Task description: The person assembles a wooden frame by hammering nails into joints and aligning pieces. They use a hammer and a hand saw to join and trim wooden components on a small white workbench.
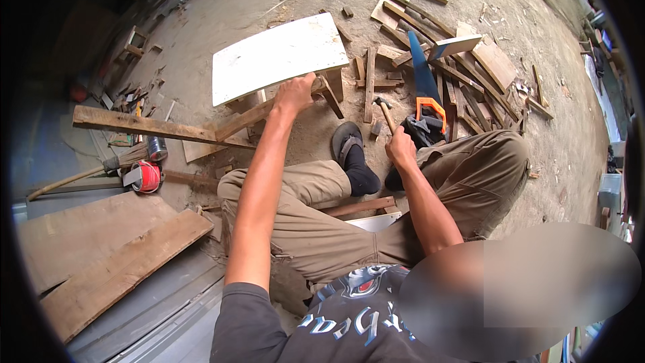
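Left hand (pixel 293 93): arm stretched forward, fingers curled over the near edge of a white board (pixel 279 56), gripping it where a wooden strip (pixel 269 111) ran beneath. The board lay tilted on a rough wooden frame on the dirt floor (pixel 557 141), ahead of the person's knees.

Right hand (pixel 401 147): closed in a fist round the handle of a hammer (pixel 384 109), its head pointing away, low over the ground just beside the right knee.

Person: seated on the floor, khaki trousers, dark printed shirt; one foot in a dark sock and grey sandal (pixel 346 141) between the two hands.

Handsaw (pixel 423 84): blue blade, orange handle, lying on a heap of offcuts (pixel 470 77) just beyond the right hand.

Plank (pixel 144 125): long, lying crosswise to the left of the board.

Broom (pixel 101 167): on the floor at far left, near a red reel (pixel 146 177) and a small metal tin (pixel 156 148).

Two wide planks (pixel 111 255): stacked at lower left, well apart from the hands.
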A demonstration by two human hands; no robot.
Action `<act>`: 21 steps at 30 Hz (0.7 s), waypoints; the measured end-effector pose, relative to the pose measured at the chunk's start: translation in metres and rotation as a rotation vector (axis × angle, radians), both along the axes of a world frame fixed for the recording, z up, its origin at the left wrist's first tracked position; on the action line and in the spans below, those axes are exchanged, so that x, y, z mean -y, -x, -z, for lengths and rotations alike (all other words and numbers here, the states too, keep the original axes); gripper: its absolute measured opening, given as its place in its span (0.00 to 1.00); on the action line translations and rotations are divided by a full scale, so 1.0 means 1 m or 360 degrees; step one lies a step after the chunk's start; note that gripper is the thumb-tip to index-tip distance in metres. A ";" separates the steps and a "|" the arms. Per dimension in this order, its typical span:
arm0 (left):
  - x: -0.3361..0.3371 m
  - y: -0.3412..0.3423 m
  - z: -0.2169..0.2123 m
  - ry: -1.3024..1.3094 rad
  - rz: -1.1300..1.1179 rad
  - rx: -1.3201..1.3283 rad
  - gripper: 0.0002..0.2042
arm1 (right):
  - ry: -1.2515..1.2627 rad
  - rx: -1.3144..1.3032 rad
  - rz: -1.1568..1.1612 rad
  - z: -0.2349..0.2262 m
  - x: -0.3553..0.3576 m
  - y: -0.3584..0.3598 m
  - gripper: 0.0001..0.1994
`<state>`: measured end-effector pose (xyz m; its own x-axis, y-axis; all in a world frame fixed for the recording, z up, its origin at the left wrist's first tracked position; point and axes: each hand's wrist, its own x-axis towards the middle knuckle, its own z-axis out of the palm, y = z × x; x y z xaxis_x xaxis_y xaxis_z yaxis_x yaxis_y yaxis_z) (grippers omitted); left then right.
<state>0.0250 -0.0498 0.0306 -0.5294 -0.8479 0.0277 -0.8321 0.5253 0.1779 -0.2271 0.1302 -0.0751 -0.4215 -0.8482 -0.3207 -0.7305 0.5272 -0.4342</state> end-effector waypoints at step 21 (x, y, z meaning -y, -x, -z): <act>-0.006 0.011 0.002 -0.0284 -0.0093 -0.0016 0.12 | 0.0428 0.0569 -0.0549 0.050 0.123 -0.090 0.27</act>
